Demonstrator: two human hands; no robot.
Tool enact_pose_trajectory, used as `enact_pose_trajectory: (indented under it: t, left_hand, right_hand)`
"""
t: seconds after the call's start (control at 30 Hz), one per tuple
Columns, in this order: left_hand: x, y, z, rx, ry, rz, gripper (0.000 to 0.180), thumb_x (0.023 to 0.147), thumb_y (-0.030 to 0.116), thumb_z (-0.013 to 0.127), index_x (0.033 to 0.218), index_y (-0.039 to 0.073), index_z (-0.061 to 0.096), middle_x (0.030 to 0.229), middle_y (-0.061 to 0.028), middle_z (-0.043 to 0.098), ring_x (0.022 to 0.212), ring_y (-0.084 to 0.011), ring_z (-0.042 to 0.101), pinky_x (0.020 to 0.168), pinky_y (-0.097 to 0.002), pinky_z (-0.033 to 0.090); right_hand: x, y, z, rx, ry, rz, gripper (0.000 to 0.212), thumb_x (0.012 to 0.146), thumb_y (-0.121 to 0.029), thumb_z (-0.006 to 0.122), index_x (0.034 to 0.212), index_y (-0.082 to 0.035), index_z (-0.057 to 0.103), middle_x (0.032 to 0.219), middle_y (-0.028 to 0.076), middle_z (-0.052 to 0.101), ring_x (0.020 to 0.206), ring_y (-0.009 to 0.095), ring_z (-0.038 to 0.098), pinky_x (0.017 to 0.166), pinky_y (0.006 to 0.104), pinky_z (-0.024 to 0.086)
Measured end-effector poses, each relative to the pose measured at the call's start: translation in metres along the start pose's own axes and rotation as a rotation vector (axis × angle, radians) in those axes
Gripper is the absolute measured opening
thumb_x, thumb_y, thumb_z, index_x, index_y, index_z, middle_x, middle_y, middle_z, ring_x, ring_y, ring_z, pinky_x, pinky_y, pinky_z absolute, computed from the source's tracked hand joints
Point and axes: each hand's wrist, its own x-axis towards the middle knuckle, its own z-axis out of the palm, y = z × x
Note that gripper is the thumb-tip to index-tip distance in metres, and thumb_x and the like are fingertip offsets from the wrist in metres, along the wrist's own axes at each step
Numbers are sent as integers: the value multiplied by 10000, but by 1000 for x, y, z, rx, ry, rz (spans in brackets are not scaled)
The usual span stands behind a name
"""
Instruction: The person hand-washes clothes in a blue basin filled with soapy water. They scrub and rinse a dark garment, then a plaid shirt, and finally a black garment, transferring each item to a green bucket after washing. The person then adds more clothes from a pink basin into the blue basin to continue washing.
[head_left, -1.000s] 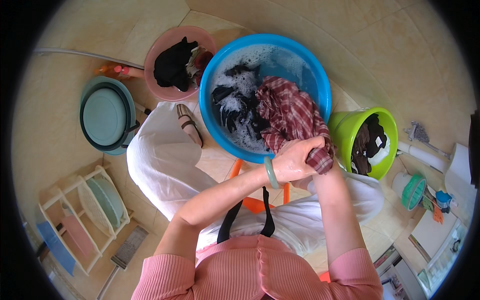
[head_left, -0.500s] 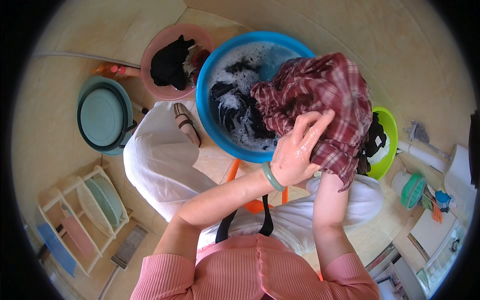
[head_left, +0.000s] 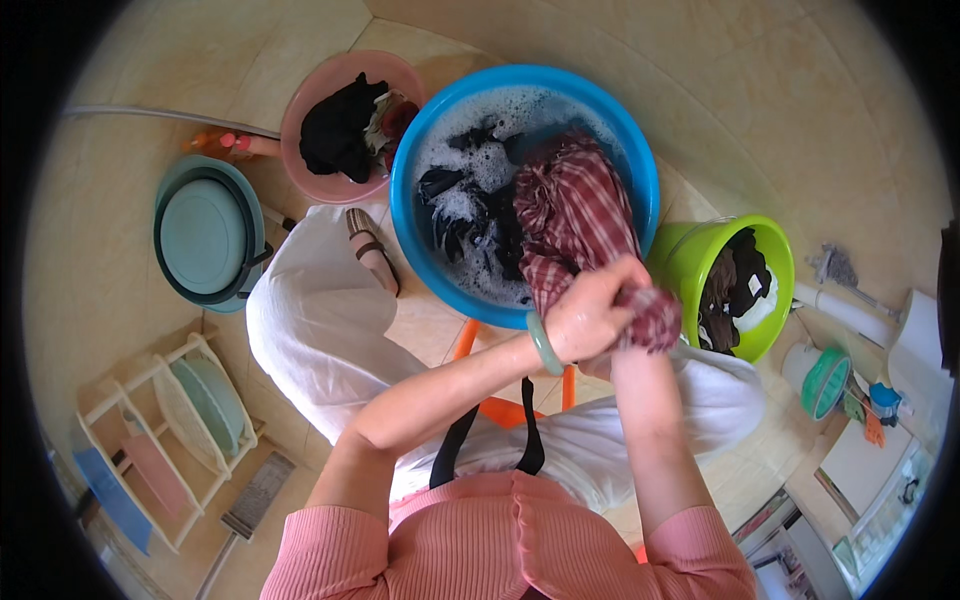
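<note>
A wet red-and-white plaid garment (head_left: 580,210) lies partly in the blue basin (head_left: 648,200), its near end bunched up over the rim. My left hand (head_left: 588,315), with a green bangle at its wrist, closes round this bunched end. Fabric and my left hand cover my right hand, so its fingers are hidden; only the right forearm (head_left: 650,400) shows below the bunch. Dark clothes (head_left: 475,215) soak in foamy water at the basin's left side.
A pink basin (head_left: 300,110) with dark clothes stands at the far left. To the right is a lime-green bucket (head_left: 690,250) holding dark clothes. Stacked teal basins (head_left: 203,235) and a white rack (head_left: 140,385) are on the left. Orange stool parts (head_left: 465,340) show under me.
The plaid garment has dropped from a spread-out heap over the right rim into the blue basin. My left hand has gone from resting with spread fingers on it to gripping its bunched end.
</note>
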Motion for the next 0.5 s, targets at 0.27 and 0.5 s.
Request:
enact_pose_trajectory:
  t: [0.27,0.5]
  left_hand:
    - [13,7,-2,347,109,216,363,735,-23,671,1083,34,587,1053,-153,625,963,-317,637,834,-374,506]
    - [34,-47,-35,454,153,-111,191,865,108,691,1001,-6,618,913,-129,652,886,-244,639,773,-334,493]
  right_hand:
    - [-2,14,1,-55,31,-12,300,874,-287,594,1072,-74,668,1046,104,693,931,291,662,817,385,527]
    - [28,14,23,-51,10,-41,307,869,-303,594,1064,-80,676,1041,102,695,929,294,662,816,388,528]
